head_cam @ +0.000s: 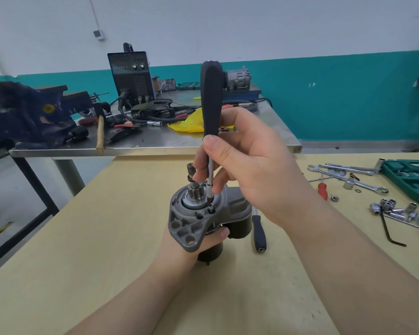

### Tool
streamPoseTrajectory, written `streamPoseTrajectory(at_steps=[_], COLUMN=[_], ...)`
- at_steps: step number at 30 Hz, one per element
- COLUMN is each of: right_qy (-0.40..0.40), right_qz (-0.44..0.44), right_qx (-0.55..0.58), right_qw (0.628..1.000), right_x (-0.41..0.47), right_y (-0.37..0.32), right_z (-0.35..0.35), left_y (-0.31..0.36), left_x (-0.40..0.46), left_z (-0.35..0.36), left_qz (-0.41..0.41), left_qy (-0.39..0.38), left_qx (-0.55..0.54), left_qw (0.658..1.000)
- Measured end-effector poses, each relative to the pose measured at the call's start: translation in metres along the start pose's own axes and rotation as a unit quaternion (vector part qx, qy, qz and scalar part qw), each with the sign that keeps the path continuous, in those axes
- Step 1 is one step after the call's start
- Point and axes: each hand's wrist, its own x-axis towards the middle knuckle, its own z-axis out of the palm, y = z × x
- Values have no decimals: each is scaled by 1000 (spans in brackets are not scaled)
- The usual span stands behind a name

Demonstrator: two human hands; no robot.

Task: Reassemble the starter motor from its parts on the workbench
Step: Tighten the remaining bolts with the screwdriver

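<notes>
Two hands busy: left hand wrapped round starter motor, stood upright on wooden workbench. Right hand pinched screwdriver shaft, tip seated in housing bolt. Second screwdriver lay just beside motor. Sockets, wrenches scattered at right.

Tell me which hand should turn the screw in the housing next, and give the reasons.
Right. The right hand already pinches the screwdriver upright, its tip seated in the screw on the starter motor housing. The left hand grips the motor body from below, steadying it.
</notes>
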Motion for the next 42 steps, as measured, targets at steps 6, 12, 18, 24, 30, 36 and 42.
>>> streamPoseTrajectory(at_steps=[6, 12, 18, 24, 30, 36, 42], right_qy=[-11, -34, -57, -3, -55, -36, -57], right_qz=[6, 12, 37, 40, 95, 89, 96], right_qx=[-22, -36, -71, -100, -129, -133, -124], right_qw=[1000, 999, 995, 994, 986, 987, 986], right_x=[0, 0, 0, 0, -1, 1, -1], right_y=[-4, -3, -5, -5, -6, 0, 0], right_z=[-5, -5, -11, -12, -14, -12, -13], left_y=[3, 9, 16, 23, 21, 26, 30], left_x=[1, -3, -6, -6, -7, -6, -8], left_z=[0, 2, 0, -1, 0, 1, -1], left_qz=[-20, -43, -38, -31, -70, -87, -46], left_qy=[-16, -4, -31, -17, -32, -25, -17], left_qx=[-1, -23, -38, -50, -15, -18, -13], left_qw=[1000, 999, 998, 998, 997, 996, 999])
